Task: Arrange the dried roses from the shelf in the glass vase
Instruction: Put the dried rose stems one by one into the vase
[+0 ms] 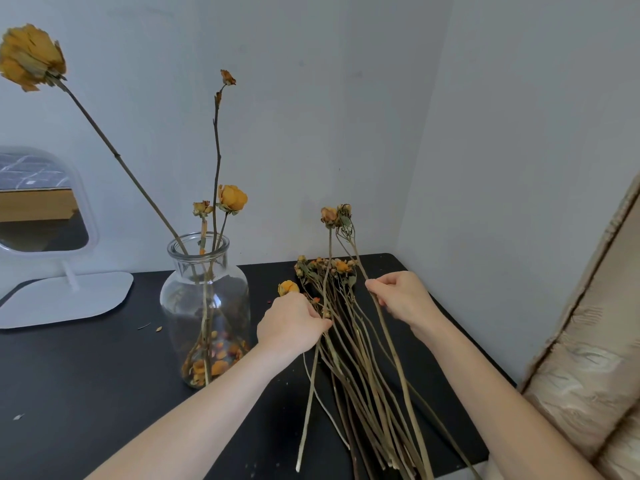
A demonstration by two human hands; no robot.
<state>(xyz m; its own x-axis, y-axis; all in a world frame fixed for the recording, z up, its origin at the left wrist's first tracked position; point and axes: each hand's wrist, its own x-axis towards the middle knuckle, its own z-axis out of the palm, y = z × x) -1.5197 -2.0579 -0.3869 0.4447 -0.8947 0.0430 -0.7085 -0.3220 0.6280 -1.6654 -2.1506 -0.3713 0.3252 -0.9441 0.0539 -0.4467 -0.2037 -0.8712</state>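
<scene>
A mirror (41, 202) on a white stand is set well to the left of the vase (205, 306), out of the way of the work. The vase is stood upright on the black table (86, 375), to the left of the pile, so that each rose can be carried across in one short move; four stems are already leaned against its rim, the longest rose (33, 55) tilted far to the left, and loose petals are gathered at its bottom. To the right of the vase, the left hand (294, 323) is closed around a thin stem (327, 271), apparently to lift it clear of the heap. The pile of roses (356, 358) is laid flat with its heads toward the wall, so stems can be pulled out one by one. Further right of the vase, the right hand (403, 297) is pinched on another stem (388, 341), raised at a slant, probably to untangle it from its neighbours
</scene>
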